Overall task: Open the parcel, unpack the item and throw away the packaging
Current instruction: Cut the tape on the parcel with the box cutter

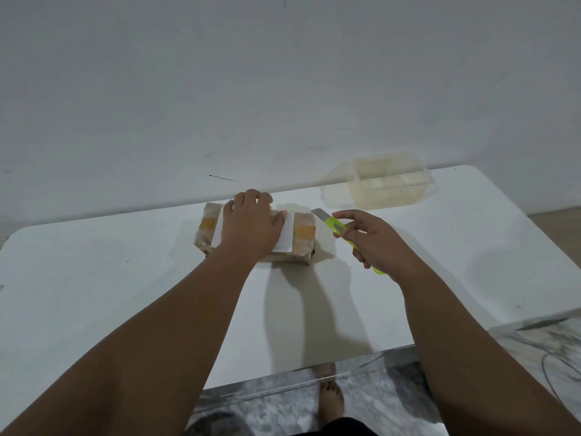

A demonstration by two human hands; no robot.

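A brown parcel (302, 234) wrapped in clear tape lies on the white table (125, 294), with a white label and yellow tape patches on top. My left hand (251, 225) rests flat on the parcel, fingers curled over its far edge and covering most of the label. My right hand (374, 240) holds a yellow-green utility knife (338, 227) just right of the parcel. Its blade is extended and points toward the parcel's far right corner without touching it.
A clear plastic container (390, 180) stands at the back right of the table, its lid (338, 192) lying beside it on the left. A white wall rises behind the table. Below the table's near edge are a patterned floor and a bare foot (330, 398).
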